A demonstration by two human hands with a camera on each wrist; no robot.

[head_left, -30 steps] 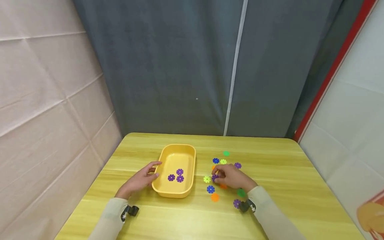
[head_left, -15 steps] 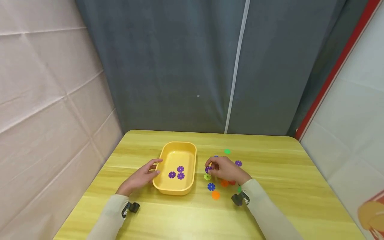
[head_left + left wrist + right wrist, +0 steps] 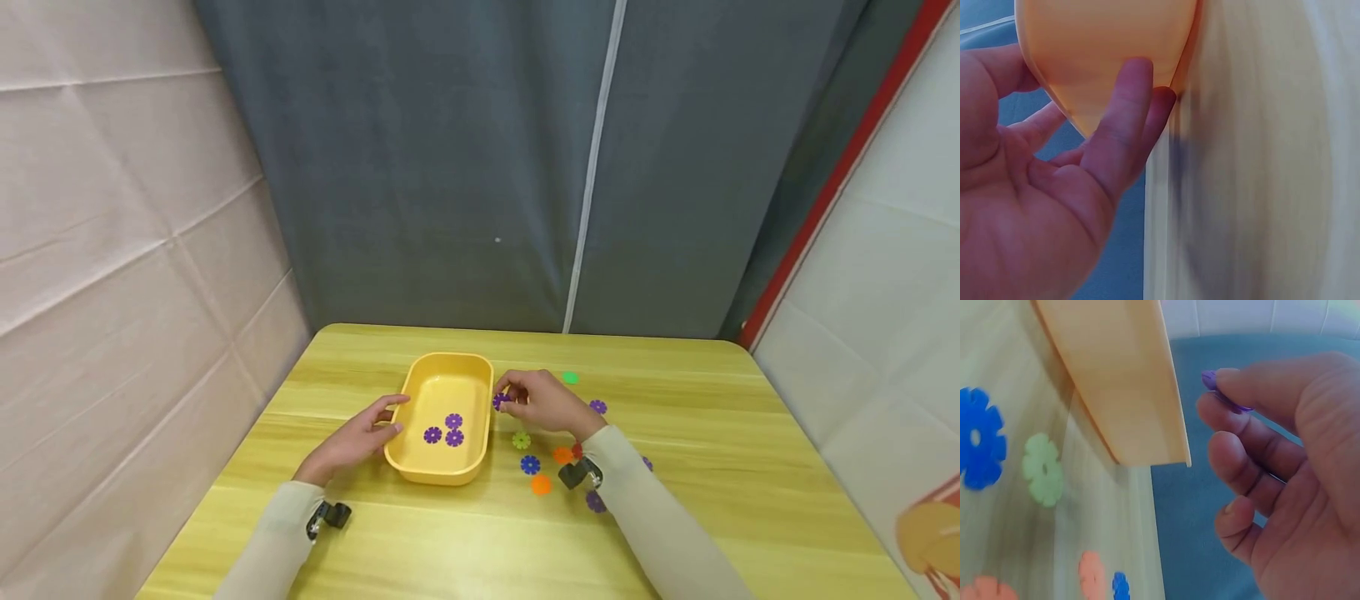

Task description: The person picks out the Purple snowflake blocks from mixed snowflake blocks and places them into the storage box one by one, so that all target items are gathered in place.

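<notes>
Right hand [image 3: 546, 404]: pinching small purple flower-shaped plastic disc [image 3: 500, 402] between thumb and fingertip, held just off the 3 o'clock rim of yellow oblong plastic tray [image 3: 480, 392]. Grip shallow, on the disc's edge only, as seen from the right wrist [image 3: 1222, 387].

Left hand [image 3: 358, 437]: fingers relaxed and straight, resting against the tray's 9 o'clock wall, holding nothing.

In tray: three purple flower discs [image 3: 447, 431].

On yellow wooden surface [image 3: 450, 533], at 3 to 5 o'clock of tray: loose discs in green, blue, orange, purple.

Risks, judged: slip from the thin edge pinch; release short of the rim, dropping the disc among the loose ones; knock against the wall shifting the lightly steadied tray.
</notes>
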